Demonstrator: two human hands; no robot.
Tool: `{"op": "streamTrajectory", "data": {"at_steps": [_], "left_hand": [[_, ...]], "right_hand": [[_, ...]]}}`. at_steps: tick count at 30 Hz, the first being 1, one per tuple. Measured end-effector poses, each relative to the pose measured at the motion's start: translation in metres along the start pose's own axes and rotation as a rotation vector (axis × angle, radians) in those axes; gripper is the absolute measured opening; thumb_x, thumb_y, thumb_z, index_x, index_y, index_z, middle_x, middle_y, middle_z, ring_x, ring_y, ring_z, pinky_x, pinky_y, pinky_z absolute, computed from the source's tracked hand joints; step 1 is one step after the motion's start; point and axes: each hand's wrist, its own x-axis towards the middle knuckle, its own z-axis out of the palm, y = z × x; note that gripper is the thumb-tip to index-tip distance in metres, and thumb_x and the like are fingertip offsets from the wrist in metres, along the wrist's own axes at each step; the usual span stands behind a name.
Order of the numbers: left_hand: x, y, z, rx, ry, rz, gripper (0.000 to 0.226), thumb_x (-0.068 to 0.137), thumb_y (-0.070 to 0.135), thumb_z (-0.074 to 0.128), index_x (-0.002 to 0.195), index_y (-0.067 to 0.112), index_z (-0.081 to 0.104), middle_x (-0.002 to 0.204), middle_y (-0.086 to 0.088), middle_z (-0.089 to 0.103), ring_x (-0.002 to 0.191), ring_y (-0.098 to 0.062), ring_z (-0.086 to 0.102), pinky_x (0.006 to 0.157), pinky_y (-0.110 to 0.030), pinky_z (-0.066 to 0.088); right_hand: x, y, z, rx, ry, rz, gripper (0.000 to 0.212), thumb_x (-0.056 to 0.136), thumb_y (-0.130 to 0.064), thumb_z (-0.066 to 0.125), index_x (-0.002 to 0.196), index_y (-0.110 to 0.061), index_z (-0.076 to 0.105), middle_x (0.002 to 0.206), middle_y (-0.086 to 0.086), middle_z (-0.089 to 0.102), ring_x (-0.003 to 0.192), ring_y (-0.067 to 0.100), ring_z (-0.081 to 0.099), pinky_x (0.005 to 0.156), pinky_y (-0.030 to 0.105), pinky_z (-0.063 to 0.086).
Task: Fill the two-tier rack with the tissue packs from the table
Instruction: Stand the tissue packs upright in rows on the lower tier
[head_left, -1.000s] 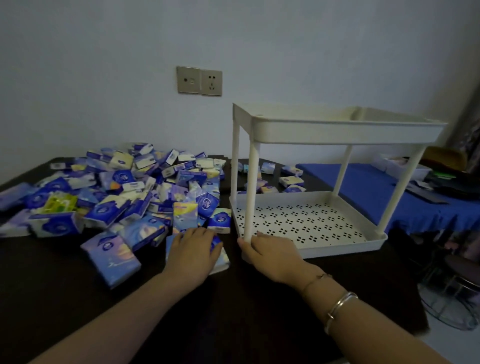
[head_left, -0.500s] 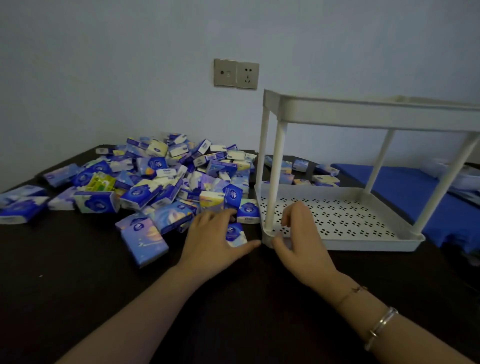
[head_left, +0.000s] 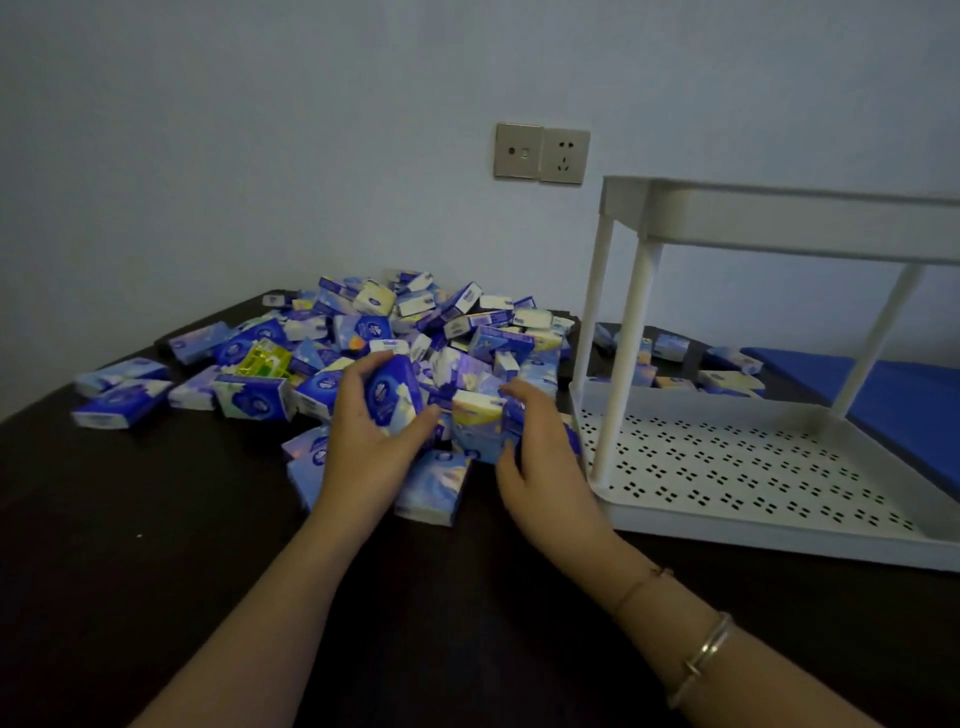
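The dark table (head_left: 156, 545) is taken as the base surface; all positions below are given relative to the two-tier rack (head_left: 779, 483), which stands on it at the right.

Rack: lower perforated tier is seen bare; nothing is visible on the upper tier, though its floor is hidden from this angle. Filling is judged not yet begun.

Pile of tissue packs (head_left: 395, 338): heaped left of the rack, its nearest packs just beside the rack's left front leg. A few loose packs are seen behind the rack.

Change noted: half a second ago the right hand was at the rack's near-left corner and the left hand lay flat on packs. Both hands have since been moved into the pile.

Left hand (head_left: 363, 447): fingers curled round one blue pack (head_left: 389, 400), lifted upright, left of the rack.

Right hand (head_left: 540, 457): fingers wrapped round a yellow-topped pack (head_left: 478, 426), between the other hand and the rack's front leg.

Interpretation: rack positioning appears finished; the first two packs are gripped and a transfer rightward onto a tier is expected next.
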Motion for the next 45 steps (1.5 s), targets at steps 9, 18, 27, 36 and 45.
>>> {"op": "streamTrajectory", "data": {"at_steps": [9,18,27,36,45], "left_hand": [[0.001,-0.003,0.005,0.058,-0.203,-0.03,0.071,0.071,-0.01,0.071,0.108,0.037,0.033,0.129,0.002,0.041,0.099,0.006,0.054,0.07,-0.003,0.046],[0.001,0.011,-0.003,-0.118,-0.329,-0.02,0.085,0.071,-0.025,0.06,0.129,0.03,0.031,0.136,0.012,0.047,0.112,0.012,0.053,0.082,-0.012,0.048],[-0.011,0.024,0.005,-0.137,-0.277,-0.05,0.05,0.074,0.005,0.075,0.116,0.019,0.052,0.106,0.011,0.064,0.092,0.006,0.063,0.074,-0.01,0.05],[-0.003,0.017,-0.004,-0.182,0.003,-0.018,0.072,0.079,0.018,0.072,0.137,0.034,0.033,0.128,0.019,0.047,0.108,0.013,0.054,0.094,-0.021,0.05],[-0.015,0.021,0.006,-0.073,-0.14,0.046,0.074,0.08,0.029,0.067,0.137,0.043,0.022,0.128,0.042,0.028,0.122,0.015,0.038,0.099,-0.006,0.037]], "right_hand": [[0.027,0.009,0.02,0.191,0.216,0.161,0.019,0.087,-0.008,0.061,0.1,-0.02,0.055,0.093,-0.008,0.059,0.081,0.002,0.055,0.071,0.01,0.041],[0.028,-0.007,0.016,1.301,0.18,0.716,0.031,0.094,-0.011,0.054,0.118,0.005,0.045,0.106,0.028,0.065,0.074,0.025,0.071,0.057,0.029,0.058],[0.012,0.001,0.028,0.193,-0.137,0.294,0.011,0.089,-0.017,0.057,0.078,-0.016,0.058,0.071,-0.005,0.057,0.062,0.0,0.05,0.063,0.024,0.042],[0.004,-0.001,0.029,-0.251,-0.349,0.291,0.057,0.083,-0.049,0.061,0.129,-0.02,0.044,0.119,0.0,0.05,0.119,0.022,0.037,0.094,0.03,0.035],[0.004,-0.008,0.007,0.074,0.045,0.204,0.042,0.084,-0.015,0.063,0.106,-0.028,0.03,0.079,-0.007,0.056,0.069,0.01,0.059,0.064,0.03,0.049]]}}
